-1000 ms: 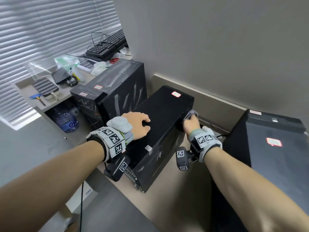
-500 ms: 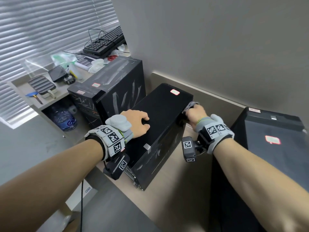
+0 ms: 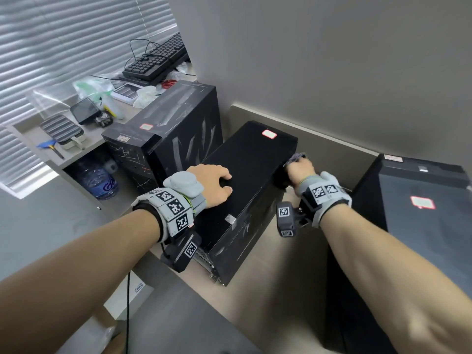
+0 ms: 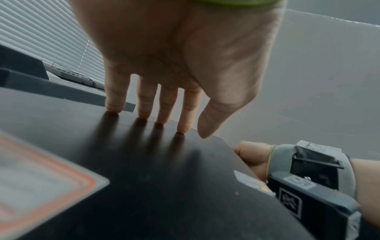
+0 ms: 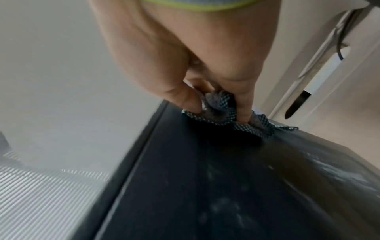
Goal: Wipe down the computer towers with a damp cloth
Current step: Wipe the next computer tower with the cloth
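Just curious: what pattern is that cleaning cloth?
Cloth: grey with a fine dark-and-white check; right wrist view shows it best.

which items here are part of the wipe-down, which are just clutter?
In use:
- grey checked damp cloth, gripped by right hand
- low black computer tower, steadied by left hand
- two other black computer towers

Clutter:
- black keyboard
- blue water bottle
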`<state>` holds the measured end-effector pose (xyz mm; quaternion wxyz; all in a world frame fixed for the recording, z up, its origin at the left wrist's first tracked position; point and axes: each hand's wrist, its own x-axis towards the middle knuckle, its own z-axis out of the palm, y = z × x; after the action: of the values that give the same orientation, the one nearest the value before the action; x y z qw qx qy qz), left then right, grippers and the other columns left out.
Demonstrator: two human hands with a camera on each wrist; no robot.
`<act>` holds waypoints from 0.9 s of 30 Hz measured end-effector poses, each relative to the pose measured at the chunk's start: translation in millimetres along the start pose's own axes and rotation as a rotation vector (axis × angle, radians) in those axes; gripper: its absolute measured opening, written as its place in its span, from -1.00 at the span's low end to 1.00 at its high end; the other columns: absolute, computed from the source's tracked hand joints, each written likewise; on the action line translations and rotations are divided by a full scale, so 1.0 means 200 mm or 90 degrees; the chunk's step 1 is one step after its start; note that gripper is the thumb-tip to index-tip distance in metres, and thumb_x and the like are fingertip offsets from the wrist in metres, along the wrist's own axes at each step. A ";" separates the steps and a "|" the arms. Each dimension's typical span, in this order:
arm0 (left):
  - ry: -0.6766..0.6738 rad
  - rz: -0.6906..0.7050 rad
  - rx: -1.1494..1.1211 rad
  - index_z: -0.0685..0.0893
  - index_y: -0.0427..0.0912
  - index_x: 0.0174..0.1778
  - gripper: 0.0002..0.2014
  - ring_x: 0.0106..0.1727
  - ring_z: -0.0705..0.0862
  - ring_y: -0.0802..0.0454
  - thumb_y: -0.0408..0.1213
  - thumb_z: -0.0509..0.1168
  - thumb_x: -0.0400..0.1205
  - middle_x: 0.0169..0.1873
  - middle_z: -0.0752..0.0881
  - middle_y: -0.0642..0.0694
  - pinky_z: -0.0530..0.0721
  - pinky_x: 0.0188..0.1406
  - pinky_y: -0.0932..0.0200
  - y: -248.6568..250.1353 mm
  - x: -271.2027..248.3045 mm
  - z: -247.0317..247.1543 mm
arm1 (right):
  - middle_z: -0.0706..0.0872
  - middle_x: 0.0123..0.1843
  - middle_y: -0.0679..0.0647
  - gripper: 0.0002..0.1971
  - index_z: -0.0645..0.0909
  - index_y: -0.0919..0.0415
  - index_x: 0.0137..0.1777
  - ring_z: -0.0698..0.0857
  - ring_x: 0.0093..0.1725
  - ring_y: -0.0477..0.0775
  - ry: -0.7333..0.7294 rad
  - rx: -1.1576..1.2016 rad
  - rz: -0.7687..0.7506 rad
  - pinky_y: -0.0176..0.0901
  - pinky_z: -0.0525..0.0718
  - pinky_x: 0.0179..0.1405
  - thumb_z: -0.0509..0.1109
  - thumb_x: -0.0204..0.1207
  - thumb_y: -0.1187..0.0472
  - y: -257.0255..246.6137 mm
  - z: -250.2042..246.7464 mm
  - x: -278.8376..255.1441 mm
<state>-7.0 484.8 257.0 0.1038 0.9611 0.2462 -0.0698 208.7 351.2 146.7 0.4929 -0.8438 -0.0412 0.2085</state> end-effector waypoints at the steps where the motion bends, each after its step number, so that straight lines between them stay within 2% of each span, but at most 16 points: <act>1: -0.002 0.000 -0.001 0.55 0.23 0.39 -0.62 0.43 0.53 0.00 0.07 0.26 0.63 0.51 0.46 0.20 0.48 0.33 0.12 -0.01 0.00 0.00 | 0.62 0.33 0.34 -0.64 0.53 0.40 0.35 0.64 0.28 0.28 0.015 -0.008 -0.002 -0.15 0.66 0.08 0.16 0.60 0.32 0.00 0.01 0.04; 2: -0.007 0.002 -0.002 0.54 0.24 0.40 -0.61 0.46 0.51 0.01 0.07 0.26 0.63 0.54 0.42 0.21 0.47 0.36 0.12 -0.01 0.00 0.00 | 0.62 0.33 0.34 -0.64 0.52 0.40 0.36 0.61 0.31 0.31 0.016 -0.034 0.008 -0.21 0.64 -0.02 0.16 0.60 0.32 0.00 0.00 0.03; 4: -0.014 0.004 -0.007 0.52 0.27 0.42 -0.60 0.50 0.47 0.02 0.07 0.25 0.63 0.57 0.36 0.23 0.44 0.41 0.11 -0.02 0.00 0.00 | 0.59 0.34 0.35 -0.64 0.50 0.42 0.38 0.57 0.35 0.32 0.003 -0.078 0.022 -0.39 0.42 -0.29 0.15 0.63 0.32 0.10 0.05 0.04; 6: -0.015 0.009 -0.013 0.51 0.28 0.43 -0.59 0.53 0.43 0.05 0.07 0.25 0.63 0.58 0.34 0.23 0.39 0.46 0.11 -0.03 0.01 0.01 | 0.56 0.39 0.36 -0.62 0.47 0.42 0.42 0.56 0.37 0.30 -0.050 -0.109 0.078 -0.39 0.33 -0.34 0.13 0.65 0.29 0.28 0.18 0.06; 8: -0.006 0.016 -0.015 0.50 0.28 0.44 -0.58 0.55 0.40 0.07 0.06 0.25 0.63 0.58 0.33 0.24 0.35 0.47 0.12 -0.04 0.01 0.02 | 0.55 0.41 0.36 -0.60 0.45 0.42 0.44 0.58 0.36 0.25 -0.090 -0.093 0.128 -0.34 0.47 -0.25 0.13 0.67 0.26 0.44 0.31 0.04; 10: 0.001 0.016 -0.021 0.49 0.29 0.44 -0.58 0.56 0.39 0.08 0.05 0.25 0.63 0.58 0.33 0.25 0.33 0.46 0.13 -0.05 0.00 0.03 | 0.55 0.42 0.34 -0.59 0.44 0.42 0.45 0.63 0.26 0.14 -0.123 -0.060 0.169 -0.18 0.67 0.05 0.13 0.67 0.25 0.59 0.44 0.00; 11: 0.002 0.016 -0.023 0.49 0.29 0.45 -0.57 0.56 0.39 0.08 0.05 0.25 0.63 0.59 0.32 0.25 0.32 0.45 0.14 -0.05 0.01 0.03 | 0.56 0.41 0.33 -0.59 0.45 0.43 0.45 0.64 0.17 0.03 -0.138 -0.054 0.184 -0.10 0.68 0.16 0.15 0.66 0.26 0.65 0.49 -0.02; 12: -0.001 0.019 -0.023 0.48 0.29 0.46 -0.57 0.57 0.38 0.08 0.06 0.25 0.63 0.59 0.31 0.25 0.32 0.46 0.14 -0.05 0.00 0.03 | 0.56 0.40 0.32 -0.60 0.45 0.43 0.44 0.63 0.08 -0.06 -0.146 -0.045 0.194 -0.13 0.70 0.14 0.16 0.65 0.26 0.68 0.51 -0.05; 13: -0.005 0.022 -0.020 0.47 0.30 0.47 -0.56 0.57 0.37 0.08 0.06 0.25 0.63 0.60 0.30 0.25 0.31 0.46 0.13 -0.05 0.00 0.03 | 0.57 0.40 0.30 -0.61 0.45 0.43 0.43 0.62 0.01 -0.12 -0.144 -0.029 0.192 -0.26 0.72 0.02 0.17 0.66 0.27 0.70 0.51 -0.05; 14: -0.008 0.025 -0.016 0.46 0.30 0.47 -0.56 0.57 0.37 0.07 0.06 0.24 0.64 0.60 0.29 0.25 0.32 0.45 0.12 -0.05 0.00 0.03 | 0.58 0.38 0.28 -0.61 0.46 0.42 0.43 0.64 0.03 -0.10 -0.139 -0.002 0.185 -0.35 0.70 -0.08 0.17 0.66 0.27 0.68 0.49 -0.04; 15: -0.010 0.027 -0.013 0.45 0.30 0.48 -0.55 0.57 0.37 0.07 0.06 0.24 0.64 0.60 0.28 0.25 0.32 0.45 0.12 -0.06 0.01 0.03 | 0.58 0.39 0.29 -0.62 0.47 0.40 0.43 0.68 0.15 0.02 -0.120 0.028 0.167 -0.32 0.69 -0.06 0.17 0.65 0.27 0.65 0.45 0.00; 17: -0.011 0.024 -0.011 0.44 0.32 0.48 -0.55 0.58 0.36 0.07 0.07 0.23 0.64 0.61 0.27 0.25 0.32 0.44 0.12 -0.06 0.01 0.03 | 0.60 0.37 0.31 -0.62 0.50 0.36 0.40 0.63 0.31 0.27 -0.070 0.061 0.128 -0.09 0.67 0.18 0.20 0.61 0.27 0.57 0.35 0.11; 19: -0.012 0.023 -0.010 0.43 0.33 0.49 -0.54 0.59 0.34 0.07 0.08 0.22 0.64 0.61 0.25 0.26 0.33 0.45 0.11 -0.07 0.01 0.04 | 0.63 0.34 0.29 -0.63 0.53 0.34 0.37 0.62 0.31 0.30 -0.032 0.062 0.108 -0.01 0.64 0.24 0.21 0.60 0.26 0.53 0.29 0.19; 22: -0.015 0.030 -0.004 0.40 0.34 0.50 -0.53 0.62 0.28 0.10 0.08 0.21 0.63 0.62 0.23 0.25 0.32 0.47 0.06 -0.07 0.01 0.05 | 0.62 0.35 0.32 -0.63 0.51 0.35 0.39 0.61 0.33 0.31 -0.024 0.031 0.122 -0.17 0.64 0.02 0.19 0.62 0.27 0.56 0.31 0.15; 25: -0.019 0.031 0.000 0.40 0.34 0.50 -0.53 0.62 0.28 0.10 0.08 0.21 0.64 0.62 0.23 0.26 0.33 0.46 0.07 -0.07 0.01 0.05 | 0.57 0.39 0.34 -0.62 0.47 0.41 0.43 0.56 0.38 0.30 -0.116 -0.043 0.168 -0.47 0.40 -0.33 0.15 0.67 0.25 0.68 0.46 -0.04; 27: -0.019 0.030 0.005 0.41 0.35 0.50 -0.53 0.60 0.32 0.07 0.09 0.21 0.63 0.62 0.23 0.27 0.35 0.44 0.09 -0.07 0.01 0.04 | 0.59 0.38 0.33 -0.62 0.48 0.43 0.42 0.61 0.28 0.28 -0.159 -0.077 0.189 -0.46 0.46 -0.30 0.15 0.67 0.26 0.74 0.52 -0.15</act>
<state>-13.3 496.5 246.4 0.1057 0.9658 0.2219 -0.0828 120.9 352.1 -13.6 0.3961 -0.8364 0.0106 0.3788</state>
